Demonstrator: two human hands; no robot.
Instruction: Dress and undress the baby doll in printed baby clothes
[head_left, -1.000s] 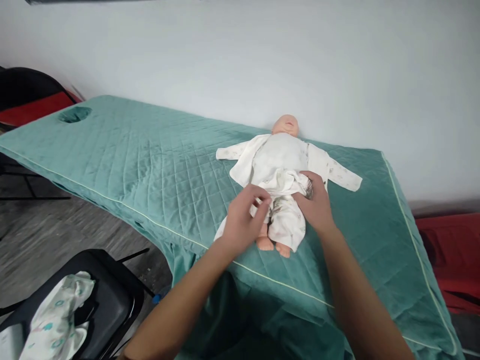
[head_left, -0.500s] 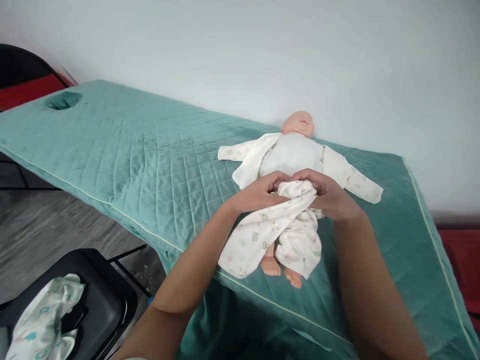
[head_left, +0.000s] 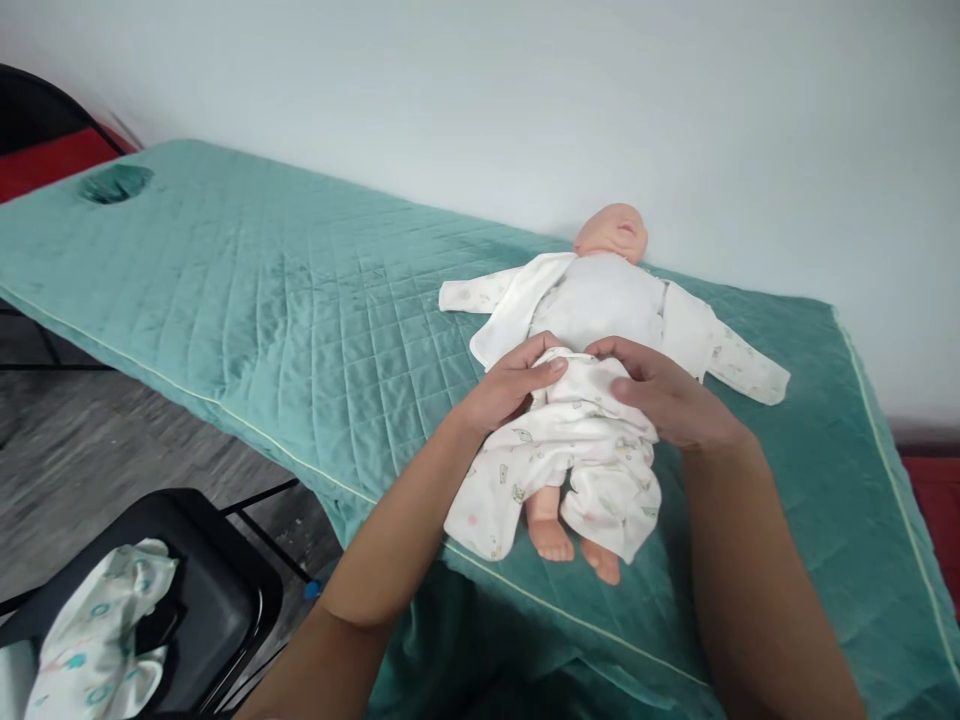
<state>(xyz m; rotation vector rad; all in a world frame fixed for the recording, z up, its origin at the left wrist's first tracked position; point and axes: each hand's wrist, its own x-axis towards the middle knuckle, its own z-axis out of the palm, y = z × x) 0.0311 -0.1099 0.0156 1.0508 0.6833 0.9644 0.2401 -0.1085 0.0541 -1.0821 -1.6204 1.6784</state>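
A baby doll (head_left: 611,235) lies on its back on the green quilted bed cover (head_left: 322,300), head toward the wall and feet toward me. Its white printed jacket (head_left: 517,310) is spread open, with both sleeves stretched sideways. White printed baby pants (head_left: 592,420) are bunched about its legs and hips; both bare feet stick out below. My left hand (head_left: 517,380) pinches the waistband on the left, thumb on top. On the right side of the same waistband, my right hand (head_left: 664,390) grips the cloth between thumb and fingers.
On a black chair (head_left: 225,600) at lower left lies a crumpled white patterned cloth (head_left: 105,640). The bed has a face hole (head_left: 116,184) at its far left end. A white wall (head_left: 480,110) runs behind the bed, and a red seat (head_left: 56,160) stands beyond it.
The pants' waistband has been spread wider and lies flatter over the doll's hips. My hands have moved slightly apart. The view has shifted a little.
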